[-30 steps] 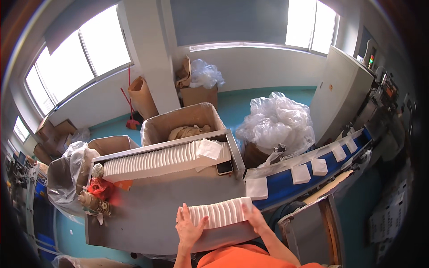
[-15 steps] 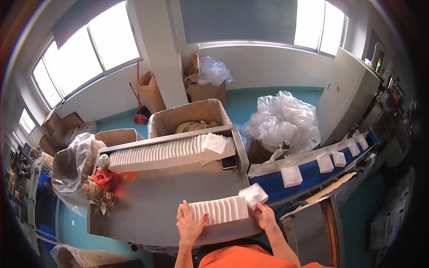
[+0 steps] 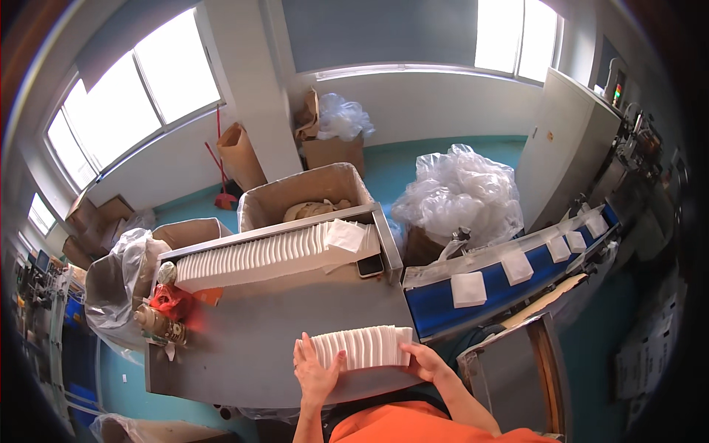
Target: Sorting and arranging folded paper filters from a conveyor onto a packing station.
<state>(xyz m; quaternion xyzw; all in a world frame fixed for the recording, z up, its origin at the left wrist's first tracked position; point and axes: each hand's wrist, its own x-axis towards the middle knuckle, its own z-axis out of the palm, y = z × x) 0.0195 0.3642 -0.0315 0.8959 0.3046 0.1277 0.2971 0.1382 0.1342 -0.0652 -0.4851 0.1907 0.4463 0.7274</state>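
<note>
A short row of folded white paper napkins [image 3: 362, 348] stands on edge near the front of the grey table [image 3: 273, 314]. My left hand [image 3: 316, 375] grips the row's left end, its thumb on the near side and its fingers round the end. At the right end my right hand [image 3: 427, 362] holds the last napkins, pressing them against the others; some of its fingers are hidden. A longer row of the same napkins [image 3: 255, 258] lines the table's far edge, with loose white napkins [image 3: 345, 235] lying on its right end.
A blue conveyor belt [image 3: 436, 314] carries several white napkin stacks [image 3: 468, 289] on the right. A phone [image 3: 370, 266] lies by the far row. A bottle [image 3: 159, 325] and a red bag [image 3: 171, 301] sit at the left edge. Large bins [image 3: 255, 203] stand behind.
My right hand has brought a white napkin stack from beside the belt onto the right end of the near row. Stacks on the belt have moved nearer. My left hand stays in place.
</note>
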